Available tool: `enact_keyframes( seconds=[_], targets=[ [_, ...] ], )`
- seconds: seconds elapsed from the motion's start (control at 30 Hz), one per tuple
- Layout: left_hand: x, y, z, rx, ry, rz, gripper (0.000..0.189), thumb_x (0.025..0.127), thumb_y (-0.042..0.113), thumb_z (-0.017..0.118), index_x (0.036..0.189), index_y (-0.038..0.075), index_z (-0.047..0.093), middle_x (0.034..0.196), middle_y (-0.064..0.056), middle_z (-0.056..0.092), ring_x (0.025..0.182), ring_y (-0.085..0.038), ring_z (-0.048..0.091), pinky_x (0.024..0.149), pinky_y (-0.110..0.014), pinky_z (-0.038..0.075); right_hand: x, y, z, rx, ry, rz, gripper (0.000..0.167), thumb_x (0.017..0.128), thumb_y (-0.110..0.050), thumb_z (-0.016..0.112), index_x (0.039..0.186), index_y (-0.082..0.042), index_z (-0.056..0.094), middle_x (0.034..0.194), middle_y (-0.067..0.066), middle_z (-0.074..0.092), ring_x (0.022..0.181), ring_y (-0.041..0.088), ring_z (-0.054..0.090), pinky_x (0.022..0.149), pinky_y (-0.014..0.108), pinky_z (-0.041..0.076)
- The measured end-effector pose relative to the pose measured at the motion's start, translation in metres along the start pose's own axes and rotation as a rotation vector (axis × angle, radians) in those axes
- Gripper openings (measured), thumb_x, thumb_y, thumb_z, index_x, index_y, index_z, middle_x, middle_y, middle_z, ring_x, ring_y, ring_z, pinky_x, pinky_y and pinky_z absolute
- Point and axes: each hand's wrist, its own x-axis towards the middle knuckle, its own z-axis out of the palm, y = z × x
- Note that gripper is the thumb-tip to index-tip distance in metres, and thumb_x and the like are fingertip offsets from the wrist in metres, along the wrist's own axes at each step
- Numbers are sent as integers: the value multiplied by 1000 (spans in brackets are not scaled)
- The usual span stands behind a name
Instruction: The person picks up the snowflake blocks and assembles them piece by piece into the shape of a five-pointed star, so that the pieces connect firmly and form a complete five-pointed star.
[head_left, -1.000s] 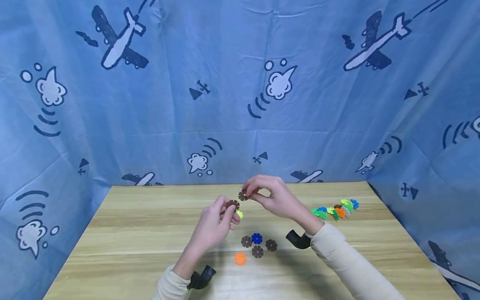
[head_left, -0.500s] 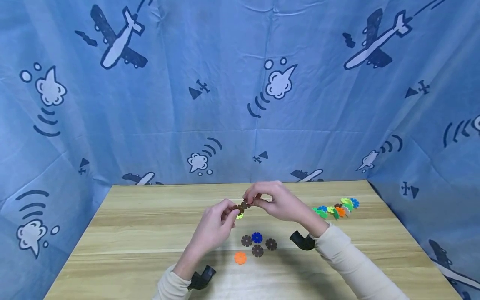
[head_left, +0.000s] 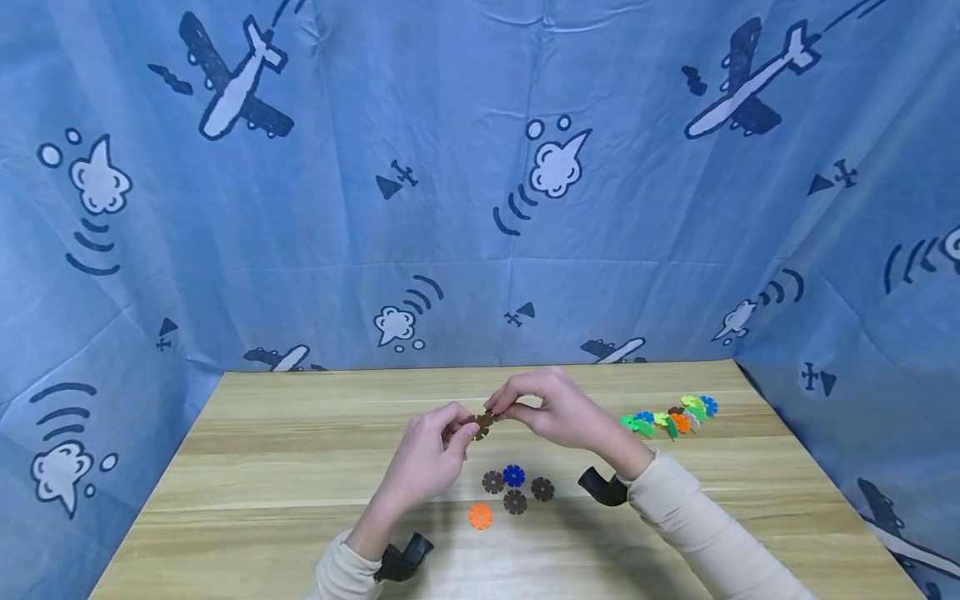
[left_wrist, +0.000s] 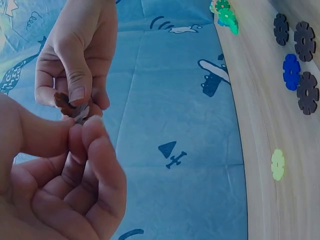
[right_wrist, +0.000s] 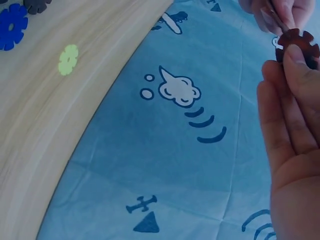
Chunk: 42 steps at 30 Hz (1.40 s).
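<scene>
Your two brown discs [head_left: 482, 425] appear to meet above the tabletop [head_left: 247, 467], towards its far edge. Your left hand [head_left: 429, 448] pinches one, your right hand [head_left: 553, 408] the other. Best align the notches squarely, thumbs off the slots, then press evenly; the blue disc [head_left: 513, 476] lies nearer you.

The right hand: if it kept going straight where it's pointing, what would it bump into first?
Probably the brown disc in the left hand, then that hand itself. The right hand pinches another disc; I can't tell whether the discs already touch.
</scene>
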Motion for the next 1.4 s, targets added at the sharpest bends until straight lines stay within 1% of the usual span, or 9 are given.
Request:
enact_keyframes(
  seconds=[0.2, 0.37, 0.47, 0.6, 0.8, 0.97, 1.1, 1.3, 1.4],
  targets=[
    [-1, 2, 1, 39, 58, -37, 16, 93, 2, 65, 80, 12, 66, 65, 7, 54, 56, -5, 45, 54, -21, 39, 0, -1, 5, -41, 40, -123, 25, 80, 16, 74, 89, -7, 75, 93, 8, 79, 86, 21, 77, 82, 23, 60],
    [-3, 4, 5, 50, 125, -69, 20, 86, -5, 66, 71, 9, 62, 60, 5, 51, 55, -6, 43, 53, -21, 36, 0, -1, 15, -27, 70, -154, 26, 78, 19, 72, 88, -5, 76, 91, 9, 79, 83, 20, 78, 80, 22, 60],
    [-5, 5, 8, 47, 137, -88, 21, 83, -7, 66, 69, 9, 60, 59, 5, 50, 55, -6, 43, 52, -21, 34, -2, 1, 22, 3, 83, -163, 27, 77, 21, 72, 88, -3, 77, 90, 11, 79, 82, 22, 78, 78, 23, 61],
    [-7, 4, 8, 36, 111, -102, 21, 83, -7, 65, 70, 8, 61, 60, 4, 51, 56, -7, 44, 54, -21, 36, -4, 3, 25, 16, 62, -154, 27, 78, 21, 70, 89, -2, 77, 90, 11, 78, 83, 22, 78, 79, 22, 60],
    [-8, 0, 5, 17, 53, -104, 18, 89, -1, 66, 75, 10, 64, 63, 4, 53, 57, -7, 45, 54, -21, 37, -5, 4, 24, -6, 34, -134, 24, 80, 17, 72, 90, -3, 77, 91, 11, 79, 84, 21, 77, 80, 21, 60],
    [-9, -3, 4, -38, -7, -86, 14, 96, 4, 64, 83, 10, 66, 68, -1, 60, 56, -6, 52, 52, -21, 40, -5, 2, 18, -30, 10, -90, 22, 82, 13, 74, 93, -6, 78, 94, 8, 79, 88, 19, 77, 81, 23, 60],
    [-8, -3, 4, -74, -48, -74, 11, 99, 6, 62, 89, 9, 66, 70, 1, 61, 59, -7, 57, 52, -21, 44, -4, -2, 12, -66, -7, -58, 20, 84, 8, 75, 96, -8, 78, 98, 6, 79, 92, 19, 76, 84, 26, 61],
    [-8, 0, 3, -95, -99, -88, 6, 100, 9, 59, 98, 8, 65, 75, -1, 63, 64, -11, 61, 56, -23, 48, -2, -7, 7, -106, -44, -29, 19, 86, 3, 76, 100, -9, 78, 103, 3, 78, 96, 18, 75, 88, 27, 60],
    [-7, 1, 3, -85, -117, -83, 6, 101, 10, 59, 100, 9, 64, 76, 1, 62, 66, -12, 62, 60, -24, 51, -3, -9, 4, -112, -57, 9, 23, 86, 1, 76, 107, -9, 77, 107, 3, 78, 98, 16, 74, 88, 27, 60]
  ],
)
